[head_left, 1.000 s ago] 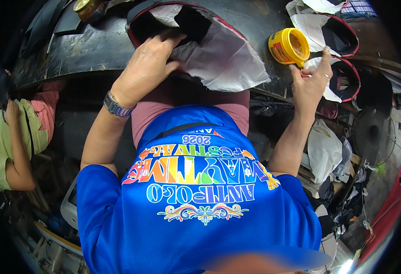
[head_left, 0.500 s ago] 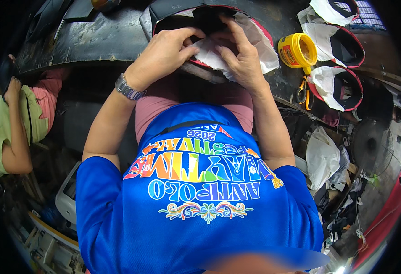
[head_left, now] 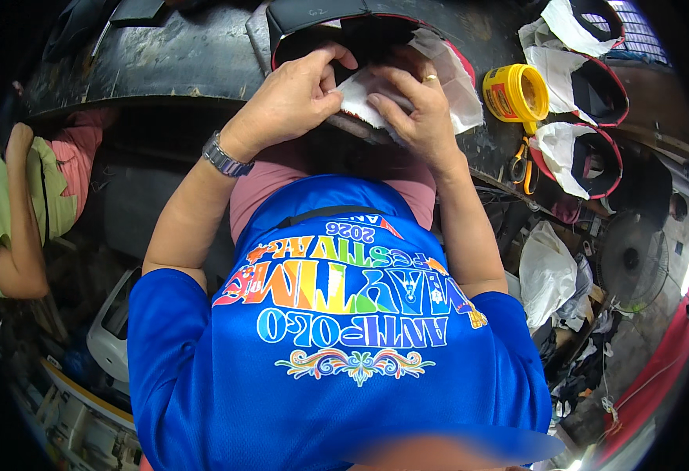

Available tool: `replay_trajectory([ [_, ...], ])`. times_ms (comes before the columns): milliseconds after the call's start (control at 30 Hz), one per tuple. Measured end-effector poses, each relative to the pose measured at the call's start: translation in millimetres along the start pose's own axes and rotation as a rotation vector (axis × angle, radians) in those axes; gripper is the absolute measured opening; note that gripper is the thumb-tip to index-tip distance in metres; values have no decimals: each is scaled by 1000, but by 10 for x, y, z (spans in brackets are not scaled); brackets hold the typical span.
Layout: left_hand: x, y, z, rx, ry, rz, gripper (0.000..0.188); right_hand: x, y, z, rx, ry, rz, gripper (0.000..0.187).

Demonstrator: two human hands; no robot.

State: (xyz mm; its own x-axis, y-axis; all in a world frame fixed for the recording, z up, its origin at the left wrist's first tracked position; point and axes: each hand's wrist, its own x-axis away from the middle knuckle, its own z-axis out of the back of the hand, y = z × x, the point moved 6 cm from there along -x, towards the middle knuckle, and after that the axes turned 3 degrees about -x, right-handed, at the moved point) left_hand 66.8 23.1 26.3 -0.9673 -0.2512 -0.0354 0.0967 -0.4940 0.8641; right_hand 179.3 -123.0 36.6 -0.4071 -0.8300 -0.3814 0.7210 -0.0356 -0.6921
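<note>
Open yellow jar (head_left: 513, 93), brownish inside, beside white lining (head_left: 464, 100)

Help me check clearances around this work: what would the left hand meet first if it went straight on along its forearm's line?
The left hand would probably meet the red-edged piece's far black inner wall, though depth inside the opening is hard to judge.

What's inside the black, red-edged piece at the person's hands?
Inside the black piece, a white sheet shows, mostly toward the right; elsewhere it looks dark. The left hand and right hand hide part; what lies beneath them cannot be seen.
</note>
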Motion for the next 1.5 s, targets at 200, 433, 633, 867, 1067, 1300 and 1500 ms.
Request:
replay_trajectory([
  [200, 27, -11, 6, 11, -16, 18, 37, 140, -69, -129, 210, -18, 3, 34],
  [433, 37, 36, 39, 9, 8, 12, 37, 214, -195, -237, 373, -16, 141, 34],
  [633, 244, 154, 216, 0, 64, 13, 42, 261, -233, -347, 456, -44, 171, 45],
  [867, 340, 135, 435, -66, 227, 32, 42, 244, -312, -358, 460, -94, 174, 42],
  [1067, 296, 128, 466, -145, 283, 11, 40, 203, -380, -76, 14, -122, 223, 40],
  [1300, 311, 110, 434, -222, 301, 38, 27, 130, -147, -23, 105, 176, -30, 40],
  [1500, 356, 53, 392, -252, 328, -38, 25, 186, -261, -256, 580, 94, 56, 47],
])
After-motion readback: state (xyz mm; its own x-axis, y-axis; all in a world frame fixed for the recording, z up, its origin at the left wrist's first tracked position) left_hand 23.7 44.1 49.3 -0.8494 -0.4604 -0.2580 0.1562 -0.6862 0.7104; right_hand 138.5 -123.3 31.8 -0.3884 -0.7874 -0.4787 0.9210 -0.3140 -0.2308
